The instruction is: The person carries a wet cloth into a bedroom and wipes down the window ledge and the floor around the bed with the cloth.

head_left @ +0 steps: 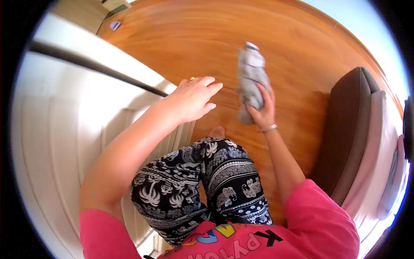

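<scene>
A bundled grey cloth hangs over the wooden floor, right of centre. My right hand grips its lower part, thumb and fingers pressed round it, with a bracelet at the wrist. To the left, my left hand is raised beside the edge of a white panelled surface, its fingers apart and nothing in them. A ring shows on one finger. A gap separates this hand from the cloth.
A brown upholstered piece of furniture with pale covers stands at the right. Wooden flooring stretches ahead. A small pale object lies on it at the upper left, near a wooden cabinet. My bare foot shows below.
</scene>
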Motion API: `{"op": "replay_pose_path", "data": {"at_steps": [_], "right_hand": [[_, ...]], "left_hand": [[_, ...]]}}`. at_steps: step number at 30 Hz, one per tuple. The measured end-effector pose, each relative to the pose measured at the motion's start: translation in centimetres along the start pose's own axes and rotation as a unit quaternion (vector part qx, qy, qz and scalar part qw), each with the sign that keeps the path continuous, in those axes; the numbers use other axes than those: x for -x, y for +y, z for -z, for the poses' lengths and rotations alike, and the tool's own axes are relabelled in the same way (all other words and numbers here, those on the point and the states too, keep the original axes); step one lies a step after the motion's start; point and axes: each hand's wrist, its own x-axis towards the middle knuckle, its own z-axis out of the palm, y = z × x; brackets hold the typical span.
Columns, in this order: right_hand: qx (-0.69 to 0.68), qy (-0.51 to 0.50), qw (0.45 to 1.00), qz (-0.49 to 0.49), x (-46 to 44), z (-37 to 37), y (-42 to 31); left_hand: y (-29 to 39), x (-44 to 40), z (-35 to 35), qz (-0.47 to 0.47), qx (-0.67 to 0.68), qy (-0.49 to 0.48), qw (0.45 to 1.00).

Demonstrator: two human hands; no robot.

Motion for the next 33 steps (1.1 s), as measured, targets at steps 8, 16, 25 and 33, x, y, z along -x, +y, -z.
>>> {"op": "replay_pose_path", "data": {"at_steps": [8, 16, 25, 33], "right_hand": [[0.292, -0.22, 0.865, -0.344, 8.4, -1.5, 4.8], [0.272, -0.081, 0.949, -0.137, -3.3, 9.2, -7.6], [0.78, -0.089, 0.613, -0.087, 7.8, 34.2, -11.0], [0.766, -0.026, 0.628, -0.136, 11.9, 34.0, -13.9]], "left_hand": [[-8.4, -6.1, -6.0, 0.003, 0.021, -0.237, 0.971], [-2.5, -14.6, -21.7, -0.161, 0.067, -0.005, 0.985], [-1.2, -14.5, -25.8, -0.325, -0.044, -0.02, 0.944], [-23.2, -21.9, -15.8, -0.169, 0.077, 0.076, 0.98]]}}
